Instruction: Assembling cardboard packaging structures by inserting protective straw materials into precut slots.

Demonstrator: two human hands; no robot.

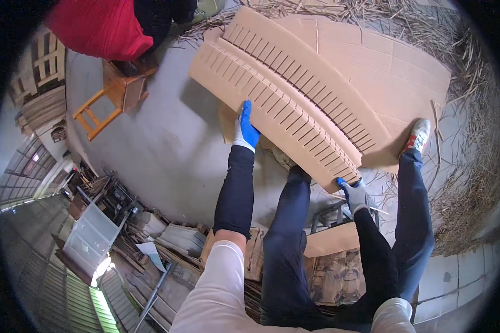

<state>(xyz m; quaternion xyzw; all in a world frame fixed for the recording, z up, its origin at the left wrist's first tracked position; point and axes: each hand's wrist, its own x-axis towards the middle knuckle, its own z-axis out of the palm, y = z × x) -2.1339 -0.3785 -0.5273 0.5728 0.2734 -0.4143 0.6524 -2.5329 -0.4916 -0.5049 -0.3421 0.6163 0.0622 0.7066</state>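
A slotted cardboard piece [228, 71], brown with long rows of narrow cuts and a folded ridge along its middle, slants across the upper middle of the head view. My left hand [246, 129], in a white and blue glove, grips its near edge, thumb on top and the other fingers mostly hidden. At its lower right corner, my gloved right hand [354, 195] is closed on the edge, fingers partly under the board. Beyond the slotted piece lies a large plain cardboard sheet [405, 72], partly covered by it.
Dry stalks [466, 183] litter the floor at the right and far side. A person in red [103, 28] is at the upper left by a wooden stool [108, 102]. Flattened cardboard [336, 272] lies by my legs; stacked sheets [180, 241] stand left of them.
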